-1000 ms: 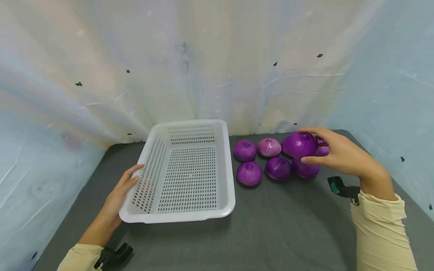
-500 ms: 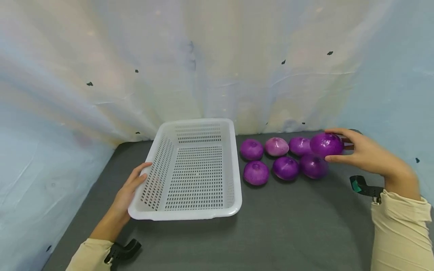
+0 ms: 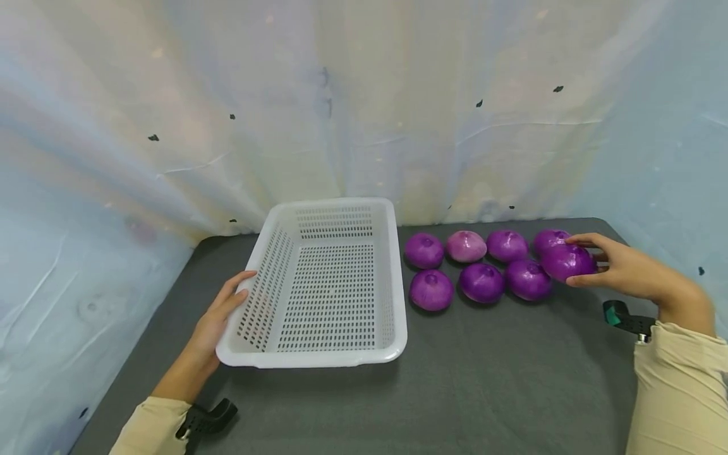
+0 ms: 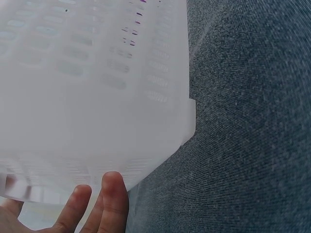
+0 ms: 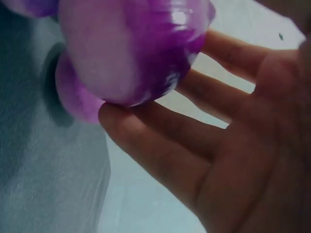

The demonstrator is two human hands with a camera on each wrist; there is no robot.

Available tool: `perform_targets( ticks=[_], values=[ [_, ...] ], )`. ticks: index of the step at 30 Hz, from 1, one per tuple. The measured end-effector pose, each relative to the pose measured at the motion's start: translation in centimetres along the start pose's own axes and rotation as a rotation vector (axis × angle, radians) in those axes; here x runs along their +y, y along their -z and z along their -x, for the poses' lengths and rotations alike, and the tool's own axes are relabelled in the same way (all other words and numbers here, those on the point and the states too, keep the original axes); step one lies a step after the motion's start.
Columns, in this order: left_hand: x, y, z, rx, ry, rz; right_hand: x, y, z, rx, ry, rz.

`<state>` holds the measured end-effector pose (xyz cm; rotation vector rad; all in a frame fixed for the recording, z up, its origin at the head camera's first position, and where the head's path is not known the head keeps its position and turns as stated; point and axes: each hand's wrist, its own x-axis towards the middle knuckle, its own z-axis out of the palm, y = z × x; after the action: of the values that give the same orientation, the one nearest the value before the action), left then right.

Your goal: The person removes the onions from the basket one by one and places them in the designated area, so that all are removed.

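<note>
My right hand (image 3: 631,268) holds a glossy purple onion (image 3: 567,261) between thumb and fingers, at the right end of a group of purple onions. In the right wrist view, the fingers (image 5: 160,150) lie along the held onion (image 5: 131,53), with another onion (image 5: 77,92) behind it, lower down. A white perforated plastic basket (image 3: 313,360) stands left of the onions, with nothing in it. My left hand (image 3: 213,322) grips its left rim, the thumb over the edge. From the left wrist, fingertips (image 4: 114,184) show against the outside of the basket (image 4: 97,116).
Several onions stand in two rows: a paler pink one (image 3: 466,246) at the back, a dark one (image 3: 481,282) in front, and one at the back right (image 3: 549,240) beside my fingers. A dark grey cloth (image 3: 455,379) covers the table. A pale curtain (image 3: 364,114) hangs behind it.
My right hand has carried the onion to the right, past the others, then lowered it to the front row's right end. The left hand keeps its hold on the basket. The view has shifted slightly.
</note>
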<state>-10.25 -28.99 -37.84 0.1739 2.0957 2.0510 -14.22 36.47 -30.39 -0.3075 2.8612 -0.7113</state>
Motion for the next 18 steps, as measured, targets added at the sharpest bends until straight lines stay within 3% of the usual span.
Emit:
perform_targets(
  ticks=[8, 18],
  values=[
    [0.2, 0.1, -0.1, 0.0, 0.003, -0.016, 1.9, -0.5, 0.0, 0.001, -0.051, 0.005],
    [0.3, -0.1, -0.2, 0.01, 0.015, -0.02, 3.9, -1.4, -0.7, -0.015, -0.017, -0.032]
  ],
)
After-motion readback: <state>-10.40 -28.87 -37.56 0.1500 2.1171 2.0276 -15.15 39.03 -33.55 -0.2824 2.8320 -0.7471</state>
